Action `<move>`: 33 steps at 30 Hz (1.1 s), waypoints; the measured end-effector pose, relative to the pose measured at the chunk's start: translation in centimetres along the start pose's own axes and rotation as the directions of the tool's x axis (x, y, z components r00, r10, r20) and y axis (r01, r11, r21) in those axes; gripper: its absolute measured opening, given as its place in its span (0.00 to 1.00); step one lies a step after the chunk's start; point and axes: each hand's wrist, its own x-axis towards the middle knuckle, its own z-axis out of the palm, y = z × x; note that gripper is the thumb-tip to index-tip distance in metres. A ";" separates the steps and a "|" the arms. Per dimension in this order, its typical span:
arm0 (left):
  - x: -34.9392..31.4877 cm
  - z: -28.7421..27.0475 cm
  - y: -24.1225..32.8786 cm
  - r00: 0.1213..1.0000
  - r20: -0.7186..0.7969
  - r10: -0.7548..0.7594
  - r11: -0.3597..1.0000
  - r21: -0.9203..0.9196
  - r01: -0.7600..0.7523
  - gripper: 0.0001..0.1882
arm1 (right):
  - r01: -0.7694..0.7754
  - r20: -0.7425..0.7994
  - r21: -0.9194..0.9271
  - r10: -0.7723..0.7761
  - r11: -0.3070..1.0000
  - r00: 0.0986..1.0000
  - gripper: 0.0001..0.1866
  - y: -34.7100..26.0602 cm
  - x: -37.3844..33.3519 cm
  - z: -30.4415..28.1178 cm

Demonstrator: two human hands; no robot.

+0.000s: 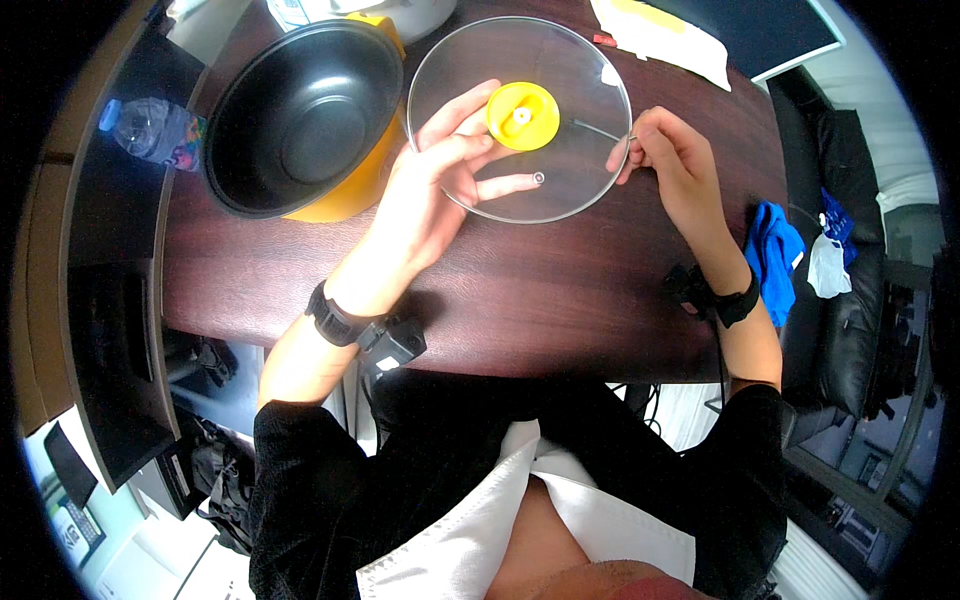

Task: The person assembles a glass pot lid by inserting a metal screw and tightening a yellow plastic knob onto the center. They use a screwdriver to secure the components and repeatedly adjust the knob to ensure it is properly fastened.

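The dark red-brown wood-grain bench (560, 300) bears a round, black-lined yellow pot (310, 125) far left and a white-and-yellow packet (668, 40) far right.

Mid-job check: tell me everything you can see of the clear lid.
The lid is round, transparent and glass-looking, with a thin rim, yellow centre disc and small ring-shaped fitting off-centre. The left hand holds it above the table, facing the camera, right of the pot, fingers showing through. The right hand holds a thin rod by its right edge; contact there is unclear.
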 end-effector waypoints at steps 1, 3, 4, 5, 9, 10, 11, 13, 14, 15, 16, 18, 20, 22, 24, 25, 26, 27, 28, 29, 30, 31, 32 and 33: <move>0.0 0.0 0.0 1.000 -0.004 -0.002 1.000 -0.003 0.002 0.31 | 0.000 0.001 0.001 0.000 1.000 1.000 0.10 0.1 0.0 0.1; 0.0 -0.2 0.0 1.000 -0.010 0.009 1.000 0.020 -0.009 0.31 | 0.000 0.002 0.003 0.000 1.000 1.000 0.10 0.1 0.0 0.2; 0.0 -0.3 0.0 1.000 -0.012 0.015 0.999 0.031 -0.015 0.31 | -0.007 0.004 0.010 0.007 1.000 1.000 0.10 0.3 0.0 0.2; 0.0 -0.3 -0.1 1.000 -0.013 0.015 0.999 0.037 -0.014 0.31 | -0.014 0.006 0.017 0.014 1.000 1.000 0.10 0.5 0.0 0.2; 0.0 -0.3 -0.1 0.999 -0.024 0.021 0.998 0.058 -0.019 0.31 | -0.049 -0.014 0.028 0.049 0.998 0.999 0.09 0.4 0.0 0.5; 0.0 -0.3 -0.1 0.999 -0.029 0.024 0.998 0.063 -0.022 0.31 | -0.057 0.002 0.000 0.057 0.998 0.998 0.08 0.3 0.1 0.4; 0.0 -0.3 -0.2 0.999 -0.040 0.030 0.998 0.049 -0.028 0.30 | -0.064 0.019 -0.028 0.065 0.998 0.998 0.08 0.3 0.1 0.4; 0.0 -0.4 -0.3 0.997 -0.062 0.044 0.999 0.020 -0.043 0.28 | -0.081 0.042 -0.103 0.085 0.991 0.995 0.08 0.0 0.2 0.1; 0.1 -0.4 -0.4 0.997 -0.067 0.045 0.999 0.024 -0.044 0.28 | -0.090 0.049 -0.149 0.098 0.985 0.994 0.08 -0.2 0.3 0.0; 0.1 -0.4 -0.5 0.996 -0.071 0.047 0.999 0.028 -0.045 0.28 | -0.098 0.055 -0.196 0.111 0.976 0.992 0.07 -0.4 0.3 -0.1; 0.1 -0.4 -0.5 0.996 -0.075 0.048 0.998 0.033 -0.046 0.28 | -0.081 0.044 -0.231 0.094 0.970 0.995 0.07 -0.9 0.5 -0.1; 0.1 -0.7 -0.6 0.996 -0.080 0.049 0.998 0.044 -0.046 0.28 | -0.047 0.025 -0.301 0.058 0.953 0.998 0.07 -1.9 0.9 0.1; 0.2 -0.7 -0.7 0.995 -0.086 0.046 0.998 0.049 -0.042 0.28 | 0.065 0.052 -0.414 -0.048 0.908 0.997 0.07 -2.2 1.7 0.8; 0.3 -0.7 -0.8 0.995 -0.094 0.041 0.998 0.051 -0.037 0.28 | 0.116 0.087 -0.458 -0.085 0.882 0.993 0.07 -2.1 2.6 2.0; 0.3 -0.8 -1.0 0.995 -0.096 0.035 0.999 0.045 -0.031 0.27 | 0.109 0.128 -0.434 -0.059 0.894 0.990 0.07 -1.7 3.5 3.4; 0.3 -0.9 -1.0 0.995 -0.097 0.034 0.999 0.040 -0.030 0.27 | 0.130 0.174 -0.478 -0.052 0.868 0.983 0.08 -2.2 4.0 4.0; 0.3 -1.0 -1.1 0.994 -0.100 0.035 0.998 0.046 -0.031 0.27 | 0.160 0.191 -0.494 -0.073 0.855 0.979 0.09 -2.0 4.3 4.3; 0.4 -1.0 -1.2 0.994 -0.102 0.036 0.998 0.052 -0.031 0.27 | 0.190 0.209 -0.508 -0.094 0.840 0.973 0.09 -1.5 4.6 4.5; 0.4 -1.0 -1.3 0.993 -0.107 0.040 0.998 0.057 -0.034 0.27 | 0.221 0.231 -0.521 -0.114 0.824 0.966 0.09 -1.1 4.9 4.7; 0.4 -1.0 -1.3 0.992 -0.117 0.038 0.997 0.068 -0.030 0.27 | 0.230 0.239 -0.525 -0.118 0.819 0.964 0.09 -0.9 5.1 4.8; 0.4 -1.0 -1.2 0.991 -0.126 0.036 0.996 0.080 -0.026 0.27 | 0.239 0.247 -0.529 -0.122 0.814 0.961 0.09 -0.7 5.3 5.0; 0.4 -1.0 -1.3 0.990 -0.134 0.032 0.996 0.089 -0.020 0.27 | 0.246 0.254 -0.534 -0.124 0.809 0.959 0.10 -0.5 5.4 5.0; 0.4 -1.0 -1.3 0.990 -0.137 0.036 0.996 0.087 -0.024 0.27 | 0.241 0.249 -0.527 -0.122 0.815 0.961 0.09 -0.5 5.5 5.1; 0.3 -0.9 -1.3 0.989 -0.140 0.040 0.996 0.085 -0.029 0.27 | 0.235 0.244 -0.520 -0.120 0.821 0.962 0.09 -0.5 5.6 5.2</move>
